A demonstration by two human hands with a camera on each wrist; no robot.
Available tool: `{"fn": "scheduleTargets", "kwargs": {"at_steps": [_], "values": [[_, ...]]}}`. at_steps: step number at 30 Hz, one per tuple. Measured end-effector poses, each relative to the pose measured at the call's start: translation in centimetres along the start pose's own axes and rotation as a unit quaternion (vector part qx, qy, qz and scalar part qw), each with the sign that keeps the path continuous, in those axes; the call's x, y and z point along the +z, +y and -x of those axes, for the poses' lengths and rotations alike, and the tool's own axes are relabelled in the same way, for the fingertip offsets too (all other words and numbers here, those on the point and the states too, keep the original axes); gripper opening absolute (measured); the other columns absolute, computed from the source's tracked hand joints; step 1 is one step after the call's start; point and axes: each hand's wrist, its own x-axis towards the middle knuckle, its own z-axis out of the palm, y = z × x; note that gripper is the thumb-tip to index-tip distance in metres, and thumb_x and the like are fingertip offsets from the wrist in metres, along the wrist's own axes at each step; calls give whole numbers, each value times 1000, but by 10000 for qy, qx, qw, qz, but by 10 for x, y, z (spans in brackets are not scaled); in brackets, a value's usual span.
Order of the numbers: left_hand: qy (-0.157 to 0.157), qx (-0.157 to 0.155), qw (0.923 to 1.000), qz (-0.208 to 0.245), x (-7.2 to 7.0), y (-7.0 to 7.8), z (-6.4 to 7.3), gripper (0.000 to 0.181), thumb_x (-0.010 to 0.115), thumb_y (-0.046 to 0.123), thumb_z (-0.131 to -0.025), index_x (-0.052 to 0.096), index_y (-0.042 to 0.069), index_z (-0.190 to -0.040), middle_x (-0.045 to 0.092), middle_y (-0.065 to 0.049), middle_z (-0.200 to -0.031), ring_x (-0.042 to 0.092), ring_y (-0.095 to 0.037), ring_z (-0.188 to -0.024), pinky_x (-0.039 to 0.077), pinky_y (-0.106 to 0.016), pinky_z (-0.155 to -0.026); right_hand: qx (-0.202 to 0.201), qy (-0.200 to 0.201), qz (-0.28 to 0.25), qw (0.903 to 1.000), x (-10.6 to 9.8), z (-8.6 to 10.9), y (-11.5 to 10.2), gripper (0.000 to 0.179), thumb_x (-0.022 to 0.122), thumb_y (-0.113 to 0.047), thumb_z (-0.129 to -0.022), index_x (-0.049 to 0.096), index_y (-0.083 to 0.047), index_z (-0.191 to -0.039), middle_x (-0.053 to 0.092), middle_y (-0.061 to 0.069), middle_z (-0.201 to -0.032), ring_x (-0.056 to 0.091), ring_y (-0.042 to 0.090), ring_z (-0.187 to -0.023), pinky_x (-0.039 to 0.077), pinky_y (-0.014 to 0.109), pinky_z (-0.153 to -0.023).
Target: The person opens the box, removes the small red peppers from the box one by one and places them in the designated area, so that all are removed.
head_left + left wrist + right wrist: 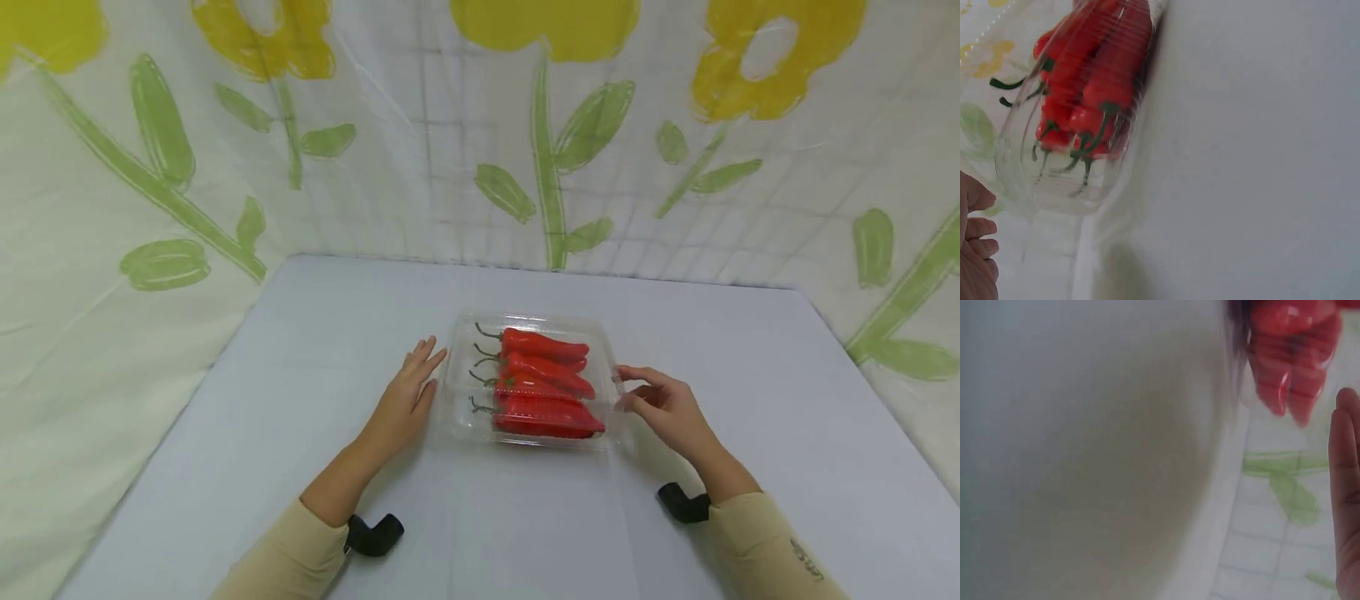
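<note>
A clear plastic clamshell box (461, 417) sits on the table with several red peppers (547, 415) inside, their green stems pointing left. Beside the box's left side is my left hand (405, 400), fingers extended and spread, nothing in its grasp. The left wrist view shows part of that hand (977, 240) close to the stem end of the box. At the box's right edge, my right hand (667, 408) has its fingertips and thumb at the rim, with a gap between them. In the right wrist view its visible fingers (1346, 481) look straight, near the pepper tips.
The table (540, 525) has a pale, plain surface. A white cloth (375, 200) with yellow flowers and green leaves hangs behind it and along both sides. Black curved pieces (378, 535) are attached at both wrists, by beige sleeves.
</note>
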Motion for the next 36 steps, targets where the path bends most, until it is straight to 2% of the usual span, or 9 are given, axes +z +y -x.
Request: {"fn": "scheduleTargets", "kwargs": {"at_steps": [4, 8, 12, 15, 17, 22, 28, 31, 36], "values": [[188, 527, 9968, -574, 0, -14, -23, 37, 53, 0, -90, 54, -4, -126, 47, -20, -138, 40, -34, -133, 27, -45, -113, -55, 193, 1107, 9936, -5, -20, 3, 31, 62, -4, -85, 62, 1, -116, 65, 20, -107, 58, -8, -78, 51, 11, -67], [505, 1062, 9883, -971, 1, -26, -44, 32, 56, 0, -88, 60, -3, -119, 58, -18, -127, 52, -30, -123, 36, -40, -108, -134, 583, 1358, 9889, -6, -36, 0, 22, 63, -5, -85, 67, 3, -105, 68, 19, -96, 56, -12, -77, 48, 7, -64], [883, 1115, 9846, -1019, 2, -33, -68, 22, 58, 3, -87, 64, -3, -107, 67, -17, -108, 61, -31, -108, 47, -40, -97, -286, 987, 1458, 9840, -6, -57, -3, 15, 63, -7, -85, 66, 5, -93, 69, 20, -90, 57, -11, -71, 45, 3, -64], [1041, 866, 9872, -841, 5, -37, -87, 17, 58, 7, -89, 63, -2, -102, 69, -16, -99, 63, -30, -100, 50, -41, -89, -463, 1270, 1728, 9756, -7, -79, 0, 16, 63, -9, -86, 67, 4, -95, 69, 18, -89, 61, 0, -69, 45, 3, -65], [1055, 643, 9902, -647, 9, -40, -99, 19, 58, 10, -90, 62, -1, -104, 69, -15, -97, 64, -28, -97, 51, -41, -85, -436, 1325, 1894, 9719, -8, -93, 4, 21, 61, -11, -87, 67, 1, -104, 68, 17, -90, 64, 13, -74, 49, 11, -67], [954, 51, 9954, -57, 18, -49, -118, 27, 57, 9, -90, 59, -2, -115, 68, -18, -94, 64, -30, -99, 49, -43, -88, 180, 921, 1800, 9792, -5, -117, 19, 29, 57, -14, -91, 60, 2, -114, 65, 21, -97, 63, 31, -86, 54, 37, -76], [810, -495, 9947, 407, 23, -57, -131, 29, 55, 6, -90, 59, -7, -116, 66, -21, -91, 64, -33, -95, 50, -43, -87, 922, 420, 844, 9913, 0, -133, 33, 35, 53, -16, -93, 55, 6, -120, 64, 22, -83, 64, 14, -64, 54, 18, -65], [610, -859, 9931, 512, 25, -59, -134, 30, 53, 7, -92, 58, -8, -118, 66, -22, -92, 63, -31, -91, 51, -40, -82, 1155, 349, 402, 9919, 1, -137, 37, 37, 52, -16, -94, 53, 11, -120, 63, 11, -75, 59, 2, -60, 52, 14, -62], [359, -1429, 9870, 648, 27, -60, -138, 31, 50, 10, -93, 58, -7, -118, 66, -22, -97, 63, -30, -90, 49, -34, -77, 1548, 274, 147, 9875, 2, -139, 42, 40, 49, -19, -95, 53, 12, -120, 60, -4, -69, 56, 1, -60, 51, 15, -61]]}}
